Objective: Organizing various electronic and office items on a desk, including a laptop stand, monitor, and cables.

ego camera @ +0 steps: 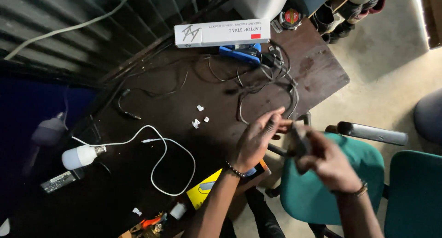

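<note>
**Hands meet on a small dark object past the table's right edge**

Head view: we see both hands drawn together in the air just off the right edge of the dark table (138, 192), above the teal chair (331, 192). The right hand (324, 162) is wrapped around a small dark object (298, 143). It is blurred, so we cannot tell what kind of thing it is. The left hand (258, 136) reaches across from the table side, its fingertips (276, 123) pinched together at the object's far upper end. Whether they nip a tab, a wire or only the casing, we cannot tell. A beaded bracelet (235, 170) sits on the left wrist.

We judge the step in hand to be close two-handed work on that object, with one hand steadying it and the other picking at it. Any further handling calls for a firm hold from the right hand and a fine, careful pinch from the left.

On the table, a white cable (161, 159) loops near the left forearm and a white bulb (78, 156) lies at the left. Small white bits (198, 120) lie mid-table, near the left hand. A tangle of dark cables (271, 81) lies beyond the hands. At the far edge are a blue tool (241, 52) and a long white box (223, 33).
</note>
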